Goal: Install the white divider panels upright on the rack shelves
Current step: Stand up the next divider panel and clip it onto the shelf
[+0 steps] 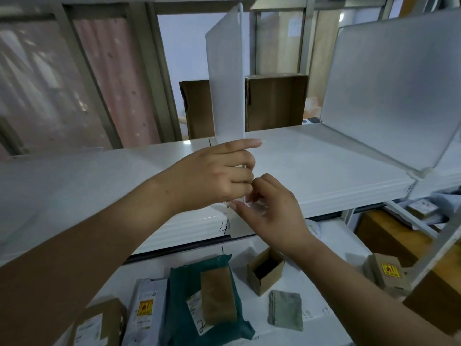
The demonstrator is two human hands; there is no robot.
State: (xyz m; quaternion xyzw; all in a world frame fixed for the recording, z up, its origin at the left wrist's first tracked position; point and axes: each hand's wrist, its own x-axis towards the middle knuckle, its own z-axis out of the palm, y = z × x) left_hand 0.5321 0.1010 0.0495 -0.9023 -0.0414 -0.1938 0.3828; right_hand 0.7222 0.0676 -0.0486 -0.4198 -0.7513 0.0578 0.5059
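A white divider panel [227,78] stands upright on the white rack shelf [311,161], seen edge-on at the middle. My left hand [219,171] grips its front edge low down, index finger stretched out. My right hand [269,208] pinches the panel's lower front clip [237,226], which hooks over the shelf's front lip beside a handwritten number. A second white divider panel [394,86] stands upright on the same shelf at the right, with its clip at the front edge.
Brown cartons [274,101] stand behind the shelf. On the lower shelf lie a green mailer bag [189,303], a small open carton [264,270], a grey pouch [285,310] and several parcels. A grey rack upright [439,248] runs at the right.
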